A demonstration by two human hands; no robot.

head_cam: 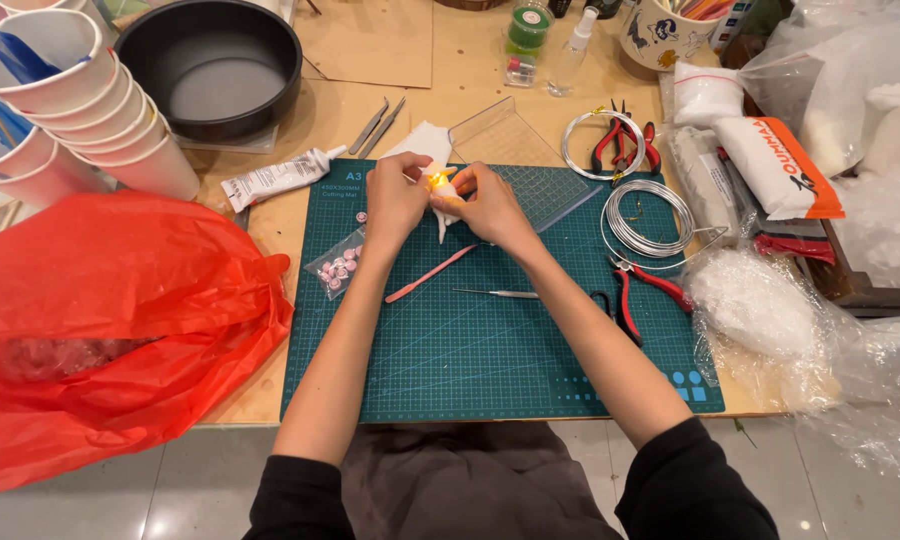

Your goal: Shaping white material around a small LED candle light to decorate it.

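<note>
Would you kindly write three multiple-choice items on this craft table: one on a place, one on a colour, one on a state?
1. Where does the pink stick lie?
A. on the green mat
B. in the black pan
C. in the paper cups

2. What colour is the big plastic bag?
A. blue
B. red
C. yellow

3. What holds the small glowing piece?
A. nothing
B. the pliers
C. both hands, left hand and right hand

Key: 1 A, it rests on the mat below the hands; 2 B, plainly red; 3 C, both sets of fingers close on it.
</note>
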